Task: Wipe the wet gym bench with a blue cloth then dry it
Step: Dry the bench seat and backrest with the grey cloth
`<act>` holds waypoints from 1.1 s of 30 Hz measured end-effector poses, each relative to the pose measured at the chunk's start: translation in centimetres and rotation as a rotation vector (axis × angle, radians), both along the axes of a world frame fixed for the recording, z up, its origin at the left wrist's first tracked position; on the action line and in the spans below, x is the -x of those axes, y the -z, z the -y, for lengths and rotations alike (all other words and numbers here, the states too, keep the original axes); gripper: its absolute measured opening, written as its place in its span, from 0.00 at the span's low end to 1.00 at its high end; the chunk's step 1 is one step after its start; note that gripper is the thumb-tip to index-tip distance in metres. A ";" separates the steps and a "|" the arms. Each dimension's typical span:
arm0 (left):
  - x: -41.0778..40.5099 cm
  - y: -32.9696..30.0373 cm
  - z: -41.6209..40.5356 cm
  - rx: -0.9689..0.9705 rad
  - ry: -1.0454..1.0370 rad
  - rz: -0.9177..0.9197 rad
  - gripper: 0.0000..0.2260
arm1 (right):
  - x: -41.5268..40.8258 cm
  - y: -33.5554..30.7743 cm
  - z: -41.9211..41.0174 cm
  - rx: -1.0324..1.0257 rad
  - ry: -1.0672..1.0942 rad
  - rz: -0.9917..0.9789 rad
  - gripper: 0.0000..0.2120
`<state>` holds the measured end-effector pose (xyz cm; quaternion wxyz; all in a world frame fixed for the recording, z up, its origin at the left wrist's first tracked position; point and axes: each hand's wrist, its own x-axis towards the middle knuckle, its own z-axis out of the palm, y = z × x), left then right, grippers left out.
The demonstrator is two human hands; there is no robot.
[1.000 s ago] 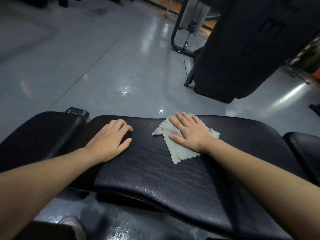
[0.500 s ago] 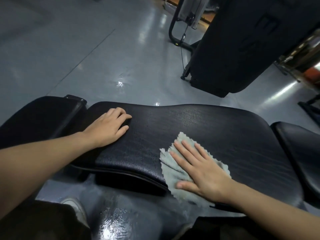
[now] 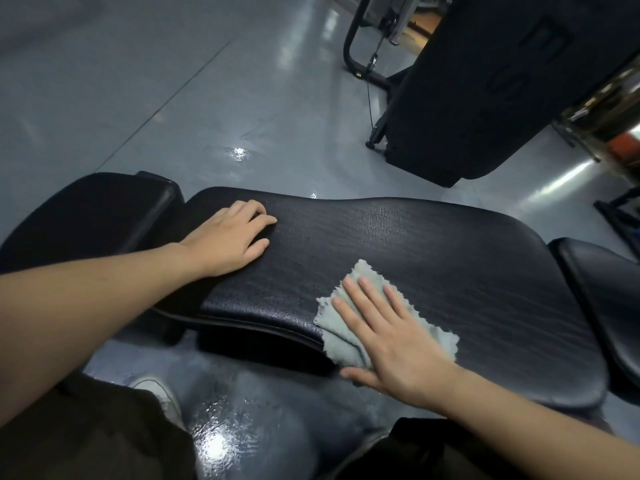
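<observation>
Now at the bench (image 3: 433, 258) near edge: right hand (image 3: 391, 337), fingers flat, has dragged cloth (image 3: 337, 336) back; left hand (image 3: 228, 235) rests flat, w/ wiping ongoing.

Gym floor with equipment standing around it.
A glossy grey-blue floor (image 3: 194, 109) fills the view, with bright glints of overhead light at 12 o'clock and 6 o'clock and long streaks at 3 o'clock; a thin straight seam runs across it at 11 o'clock. A large black padded machine part (image 3: 491, 88) looms at 1 o'clock, and beside it a black curved tube frame (image 3: 351, 46) with a thin cable hanging down. Blurred metal and orange shapes sit at 2 o'clock.
</observation>
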<state>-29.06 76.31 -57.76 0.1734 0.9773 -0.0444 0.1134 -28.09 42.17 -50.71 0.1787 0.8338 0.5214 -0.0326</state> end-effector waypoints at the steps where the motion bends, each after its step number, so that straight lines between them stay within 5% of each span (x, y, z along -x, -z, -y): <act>1: 0.0 0.1 0.0 0.003 0.002 -0.004 0.22 | 0.1 0.3 -0.8 0.002 -0.002 -0.001 0.47; 14: 1.2 0.0 -1.7 0.036 -0.115 -0.084 0.21 | -0.6 2.7 -10.6 -0.005 0.049 -0.052 0.50; 33: 3.7 -0.1 -6.0 0.092 -0.247 -0.298 0.23 | -0.3 0.3 -1.5 -0.063 0.070 0.034 0.47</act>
